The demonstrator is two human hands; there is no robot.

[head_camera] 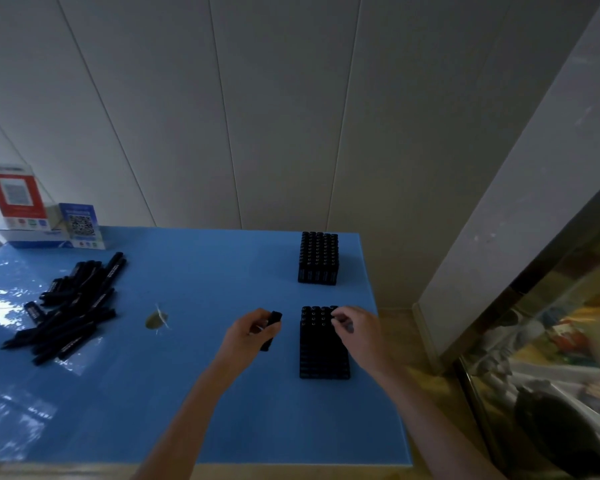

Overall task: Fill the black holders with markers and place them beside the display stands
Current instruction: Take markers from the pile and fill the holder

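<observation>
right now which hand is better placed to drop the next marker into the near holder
Left. The left hand already grips a marker beside the near holder; the right hand is busy at its top.

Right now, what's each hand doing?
Left hand: holding a marker.
Right hand: fingers curled at the near holder; grip cannot be told.

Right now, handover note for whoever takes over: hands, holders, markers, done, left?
Left hand: grips one black marker, above the blue table.
Right hand: fingers curled at the near black holder's top far corner; whether it pinches a marker is unclear.
Far black holder: appears full, at the table's back right.
Loose marker pile: left side.
Display stands: back left corner.
Done: holders loaded or nearly so. Left: seat the held marker, move both holders beside the stands.
</observation>
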